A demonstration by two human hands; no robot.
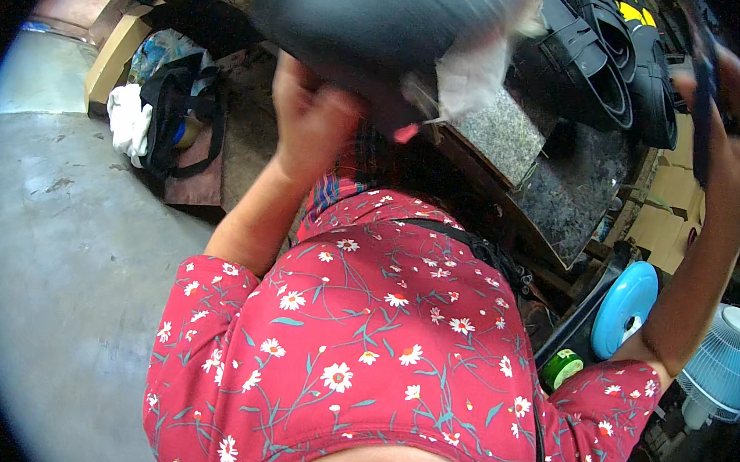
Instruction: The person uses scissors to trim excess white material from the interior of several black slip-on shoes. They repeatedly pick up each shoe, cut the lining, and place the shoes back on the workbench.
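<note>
- Step in hand, as judged: a dark shoe (pixel 379 29), blurred, is held up near the camera by the left hand (pixel 309 124), whose fingers are clamped on its underside; pale paper stuffing (pixel 476 73) shows at its opening.
- The right hand (pixel 731 131) is raised well apart from the shoe, its fingers closed round a slim dark tool (pixel 704 111); the tool's kind cannot be told.
- The next move is judged to call for a steady grip on the shoe and for the tool to be brought across to it.
- Beyond the left fingers, a granite-topped worktop (pixel 502 133) is seen; black shoe soles (pixel 613 67) are stacked between the two hands, at least three, the exact count not clear.
- Counted: one shoe held, one tool, one blue disc (pixel 623 306) and one small fan (pixel 723 367) below the right forearm, one black bag (pixel 169 112) on the floor left of the left hand.
</note>
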